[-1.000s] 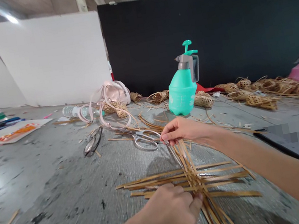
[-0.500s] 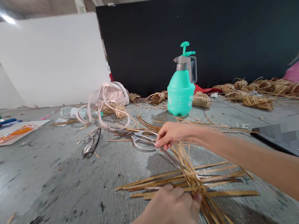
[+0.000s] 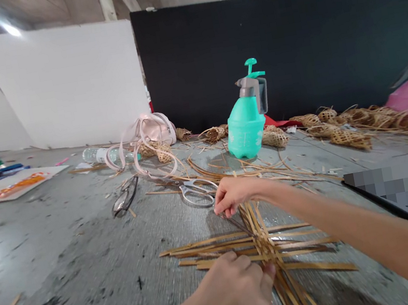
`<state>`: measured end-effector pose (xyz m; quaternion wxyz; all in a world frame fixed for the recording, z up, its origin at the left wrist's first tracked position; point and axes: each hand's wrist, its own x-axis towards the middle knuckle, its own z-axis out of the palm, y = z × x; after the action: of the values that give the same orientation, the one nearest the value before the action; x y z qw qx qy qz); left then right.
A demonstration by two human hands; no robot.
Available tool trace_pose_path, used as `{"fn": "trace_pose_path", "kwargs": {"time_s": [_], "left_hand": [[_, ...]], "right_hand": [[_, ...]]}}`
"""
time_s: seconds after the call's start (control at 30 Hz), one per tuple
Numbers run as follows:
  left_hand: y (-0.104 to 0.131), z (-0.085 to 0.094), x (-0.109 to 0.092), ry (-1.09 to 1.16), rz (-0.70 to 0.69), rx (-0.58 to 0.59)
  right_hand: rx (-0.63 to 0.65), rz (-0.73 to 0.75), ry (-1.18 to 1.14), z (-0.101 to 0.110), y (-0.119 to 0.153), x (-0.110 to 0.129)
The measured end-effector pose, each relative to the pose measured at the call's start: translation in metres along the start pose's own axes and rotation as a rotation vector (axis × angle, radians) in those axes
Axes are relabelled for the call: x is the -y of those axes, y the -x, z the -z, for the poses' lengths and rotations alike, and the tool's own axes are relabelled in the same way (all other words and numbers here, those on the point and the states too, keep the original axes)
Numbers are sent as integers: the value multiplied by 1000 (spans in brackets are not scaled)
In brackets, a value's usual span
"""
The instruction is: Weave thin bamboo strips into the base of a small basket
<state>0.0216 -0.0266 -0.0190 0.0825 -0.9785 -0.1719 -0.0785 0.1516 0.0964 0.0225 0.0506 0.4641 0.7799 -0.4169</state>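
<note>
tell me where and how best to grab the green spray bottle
Probably by the grey handle, reaching in from the right: the green spray bottle stands upright, its nozzle points left, and the handle juts out to the right of its neck. Stay high, since a woven piece lies low on that side.

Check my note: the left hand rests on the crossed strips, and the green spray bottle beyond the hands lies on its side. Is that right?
Not quite: the green spray bottle stands upright, as the head view shows. It is beyond the hands, and the left hand rests on the crossed strips.
</note>
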Motion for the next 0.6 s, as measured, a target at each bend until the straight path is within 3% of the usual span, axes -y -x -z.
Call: {"fn": "trace_pose_path", "kwargs": {"time_s": [0.13,0.3,0.4,0.6], "left_hand": [[0,0,1,-6,-1,10],[0,0,1,2,-25,-24],[1,-2,2,17,-34,-56],[0,-4,2,4,-25,-102]], "right_hand": [[-84,26,74,-1,6,4],[-473,98,164,22,24,-5],[-648,75,203,39,39,-33],[-737,26,228,41,64,-100]]}}
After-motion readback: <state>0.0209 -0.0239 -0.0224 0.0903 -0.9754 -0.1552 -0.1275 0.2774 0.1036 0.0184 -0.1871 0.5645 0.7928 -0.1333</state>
